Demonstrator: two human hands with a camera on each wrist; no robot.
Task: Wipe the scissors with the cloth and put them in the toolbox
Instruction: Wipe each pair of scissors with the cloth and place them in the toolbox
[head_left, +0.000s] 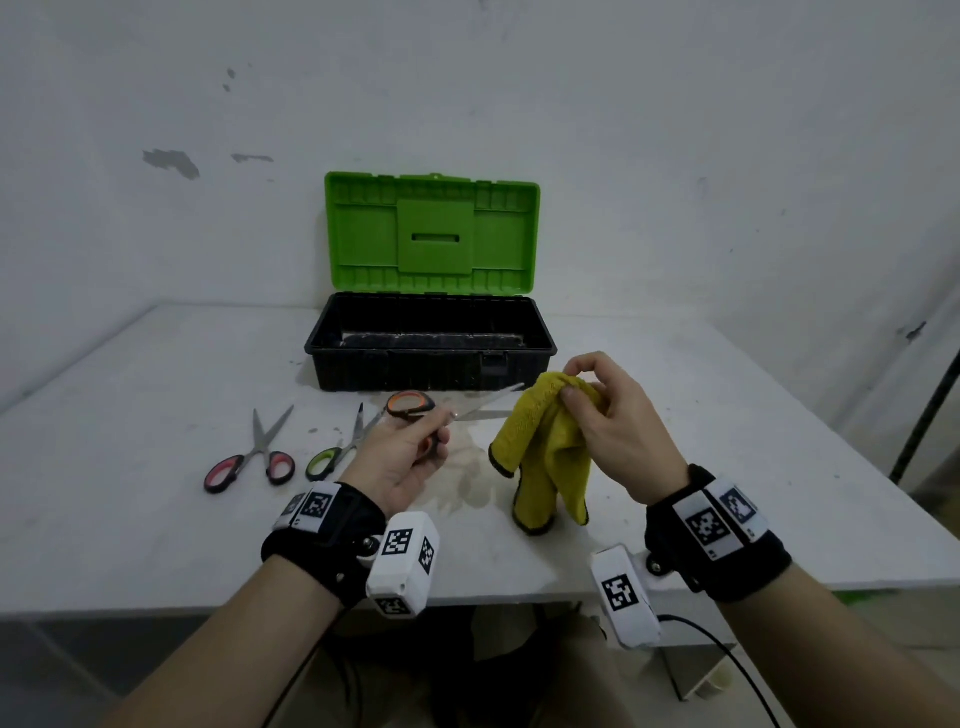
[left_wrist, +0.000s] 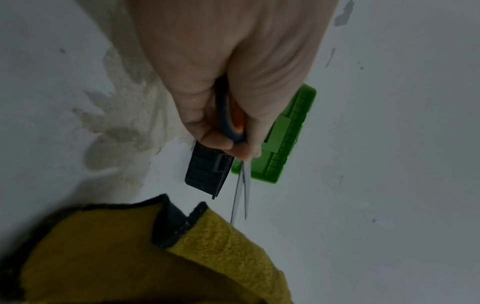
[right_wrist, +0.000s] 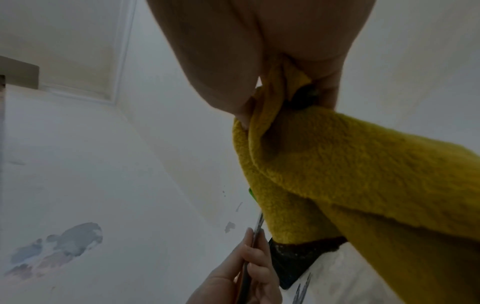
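Far left on the desk (head_left: 156, 519): red-handled scissors (head_left: 251, 460) lie flat, tips pointing away; just right of them green-handled scissors (head_left: 340, 447) lie the same way, partly hidden behind the left hand (head_left: 400, 457). Neither is touched. Left hand's grip is closed round one loop of the orange-handled scissors (head_left: 415, 405), held above the desk; blades slightly parted, long axis running rightward and a bit away, tips reaching the cloth (head_left: 545, 452). Left wrist view confirms fingers curled on the dark-and-orange handle (left_wrist: 231, 123), blades (left_wrist: 242, 195) pointing at the cloth edge. Right hand (head_left: 613, 415) pinches the yellow cloth bunched at the top, the rest hanging down to the desk. So the cloth sits directly off the blade tips, right hand nearer; wiping looks about to begin, needing the cloth closed over the blades along their length. Toolbox (head_left: 431, 338) stands open behind both hands, green lid (head_left: 431, 228) up, roughly equally near each. No brand or readable writing; only square black-and-white marker tags (head_left: 400, 540) on the wrist units.
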